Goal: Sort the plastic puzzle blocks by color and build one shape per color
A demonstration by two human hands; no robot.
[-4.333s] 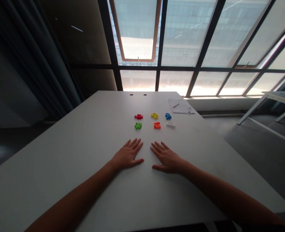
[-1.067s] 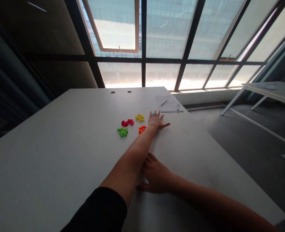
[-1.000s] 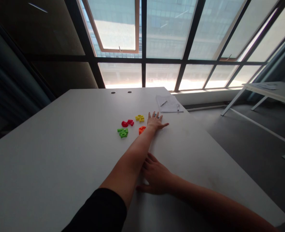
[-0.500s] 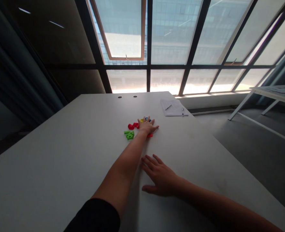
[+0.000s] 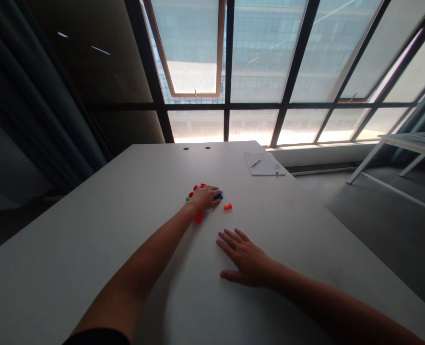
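Observation:
My left hand point(image 5: 204, 197) reaches out over a small cluster of coloured plastic pieces, its palm down and fingers stretched out across them. A blue piece point(image 5: 218, 197) shows at its fingertips. Small red pieces point(image 5: 191, 194) and a bit of a green piece point(image 5: 187, 198) peek out behind the hand, and another red piece point(image 5: 198, 218) lies under the wrist. The hand covers the rest. Just right of it, an orange-red piece point(image 5: 228, 207) lies alone. Closer to me, my right hand point(image 5: 246, 258) rests flat on the table with fingers spread, holding nothing.
The pieces lie on a large white table point(image 5: 126, 201). Toward its far right edge are sheets of paper point(image 5: 265, 167) with two pens on them. Two round holes are set near the far edge. Another table point(image 5: 410, 143) stands to the right, by the windows.
My left hand has swept left and nearer, shifting the pieces together and covering the green ones. The orange-red piece now lies apart on the right. My right hand stays flat; the view has shifted slightly.

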